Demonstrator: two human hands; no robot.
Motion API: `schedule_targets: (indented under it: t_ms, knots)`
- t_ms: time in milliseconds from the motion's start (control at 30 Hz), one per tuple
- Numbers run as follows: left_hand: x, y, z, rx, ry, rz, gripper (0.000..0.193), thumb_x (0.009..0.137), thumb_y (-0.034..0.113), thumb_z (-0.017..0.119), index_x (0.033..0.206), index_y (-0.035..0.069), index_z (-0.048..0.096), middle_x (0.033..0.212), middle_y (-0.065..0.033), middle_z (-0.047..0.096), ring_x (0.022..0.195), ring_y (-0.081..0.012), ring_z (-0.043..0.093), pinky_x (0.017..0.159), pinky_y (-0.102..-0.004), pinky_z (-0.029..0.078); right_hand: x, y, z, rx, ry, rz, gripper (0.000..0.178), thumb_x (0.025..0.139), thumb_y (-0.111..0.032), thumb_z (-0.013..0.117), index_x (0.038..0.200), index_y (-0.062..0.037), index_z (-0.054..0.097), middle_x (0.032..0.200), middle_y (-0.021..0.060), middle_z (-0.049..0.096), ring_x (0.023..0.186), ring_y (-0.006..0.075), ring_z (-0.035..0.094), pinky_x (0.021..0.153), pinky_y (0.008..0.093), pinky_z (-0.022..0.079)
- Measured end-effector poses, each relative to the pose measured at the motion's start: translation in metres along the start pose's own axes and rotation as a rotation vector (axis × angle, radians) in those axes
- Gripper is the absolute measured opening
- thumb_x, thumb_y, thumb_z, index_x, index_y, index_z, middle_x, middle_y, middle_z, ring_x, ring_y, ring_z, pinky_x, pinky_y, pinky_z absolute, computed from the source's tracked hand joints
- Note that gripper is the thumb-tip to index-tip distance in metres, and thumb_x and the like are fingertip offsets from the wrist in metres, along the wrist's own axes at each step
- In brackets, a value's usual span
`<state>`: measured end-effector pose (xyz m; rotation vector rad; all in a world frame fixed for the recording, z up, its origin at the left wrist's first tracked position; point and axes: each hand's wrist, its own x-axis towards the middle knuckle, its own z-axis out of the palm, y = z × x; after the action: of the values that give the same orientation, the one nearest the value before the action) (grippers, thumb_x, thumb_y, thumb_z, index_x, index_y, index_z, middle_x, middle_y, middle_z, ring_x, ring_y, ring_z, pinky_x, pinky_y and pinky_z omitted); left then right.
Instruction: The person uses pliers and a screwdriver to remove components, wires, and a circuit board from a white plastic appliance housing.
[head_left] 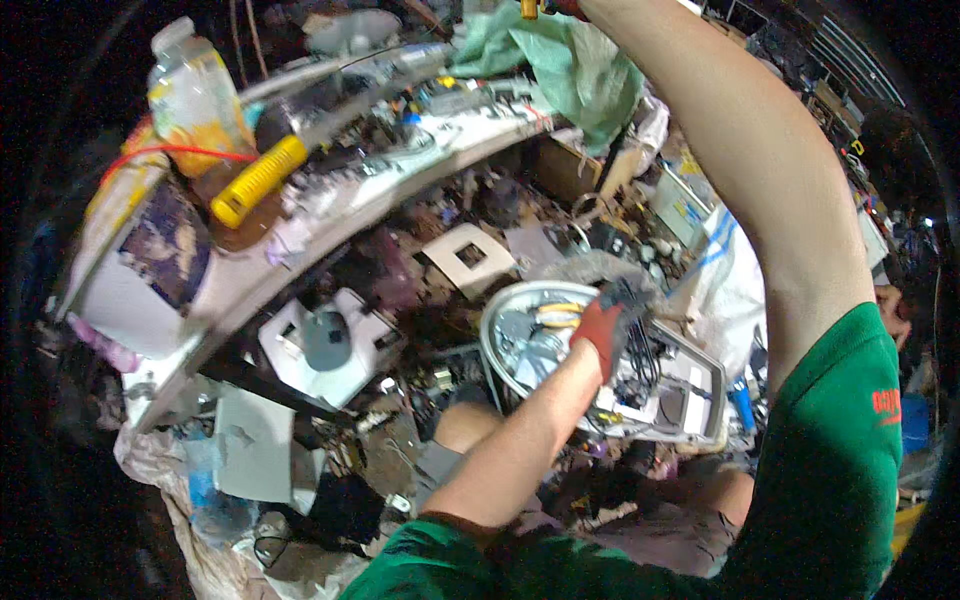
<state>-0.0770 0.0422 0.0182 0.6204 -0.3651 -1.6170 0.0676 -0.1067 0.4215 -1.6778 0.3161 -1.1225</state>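
My left hand (612,320), in a red and dark glove, reaches over the right rim of a round white basin (488,325). Its dark fingertips blur into the things beneath, so their grip is unclear. Grey and clear parts and a yellow piece lie in the basin. Just below that hand, black cables (643,365) lie in a pale rectangular tray (716,385) with white pieces. My right arm is raised across the upper right. Only a sliver of my right hand (566,6) shows at the top edge, beside a yellow object (529,8); its fingers are cut off.
A cluttered white bench (330,210) curves along the left, with a yellow-handled tool (260,180) and a clear bottle (195,95) on it. White plastic casings (330,345) and a square frame (468,258) lie among scrap. Green sheeting (570,65) hangs at the far end.
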Motion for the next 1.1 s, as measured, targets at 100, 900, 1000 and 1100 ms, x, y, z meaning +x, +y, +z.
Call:
schedule_targets:
  t_ms: [100, 900, 1000, 1100]
  knots:
    - [0.005, 0.020, -0.034, -0.382, -0.151, 0.034, 0.033, 0.095, 0.028, 0.057, 0.121, 0.008, 0.061, 0.112, -0.0090, 0.067, 0.102, -0.0226, 0.064, 0.095, -0.0384, 0.050, -0.065, 0.040, 0.000, -0.150, -0.106, 0.024, 0.037, 0.088, -0.039, 0.063, 0.097, -0.0033, 0.067, 0.082, 0.0065, 0.062, 0.069, 0.0206, 0.059, 0.063, 0.0344, 0.047]
    - [-0.049, -0.004, 0.073, 0.301, -0.334, -0.023, 0.060, 0.088, 0.007, 0.057, 0.143, -0.001, 0.037, 0.137, -0.0143, 0.052, 0.125, -0.0265, 0.052, 0.110, -0.0418, 0.038, -0.549, 0.114, -0.188, 0.003, 0.353, 0.318, 0.034, 0.089, -0.012, 0.065, 0.121, -0.0030, 0.060, 0.106, 0.0074, 0.068, 0.097, 0.0158, 0.065, 0.085, 0.0307, 0.051]
    - [-0.044, -0.016, 0.074, 0.329, -0.344, -0.039, 0.064, 0.087, 0.007, 0.061, 0.145, 0.001, 0.036, 0.136, -0.0114, 0.052, 0.123, -0.0234, 0.053, 0.108, -0.0400, 0.040, -0.551, 0.130, -0.205, 0.608, 0.461, 0.653, 0.027, 0.094, -0.013, 0.059, 0.118, -0.0023, 0.062, 0.103, 0.0064, 0.069, 0.090, 0.0144, 0.067, 0.080, 0.0303, 0.054]
    - [-0.032, -0.026, 0.063, 0.335, -0.256, -0.037, 0.058, 0.088, 0.012, 0.064, 0.141, 0.004, 0.042, 0.130, -0.0094, 0.057, 0.117, -0.0211, 0.056, 0.103, -0.0393, 0.044, -0.555, 0.138, -0.206, 0.881, 0.334, 0.672, 0.028, 0.096, -0.016, 0.055, 0.118, -0.0011, 0.061, 0.102, 0.0079, 0.069, 0.089, 0.0163, 0.067, 0.077, 0.0312, 0.056]
